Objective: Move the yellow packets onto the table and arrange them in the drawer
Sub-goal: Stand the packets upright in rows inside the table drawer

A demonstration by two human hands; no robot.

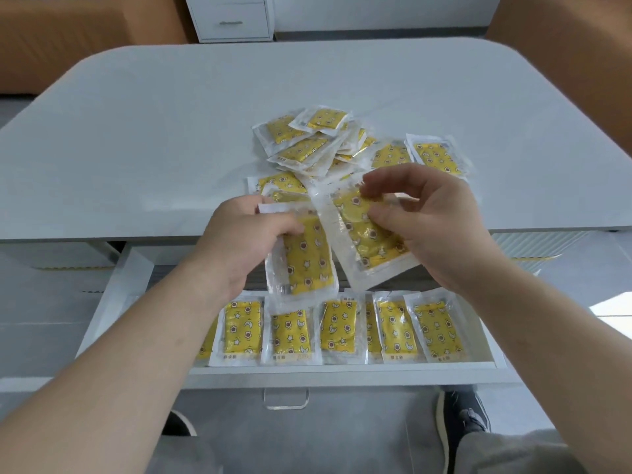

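Head view: two yellow packets are up over the near edge of the surface (136, 138), above the open drawer (342, 372). The left hand (244, 246) grips the first packet (307, 265) at its upper end, fingers (284, 225) curled round it, long side roughly upright. The right hand (424, 230) pinches the second packet (359, 244) near its top between thumb and fingers; this one is tilted. The two packets overlap along their inner edges.

A loose pile (318, 145) of the same packets lies on the surface, right of middle, toward the near edge. A row of packets (342, 331) lies side by side along the drawer's front wall, some overlapping. Drawer handle (286, 400) below. White cabinet (232, 18) beyond the far edge.
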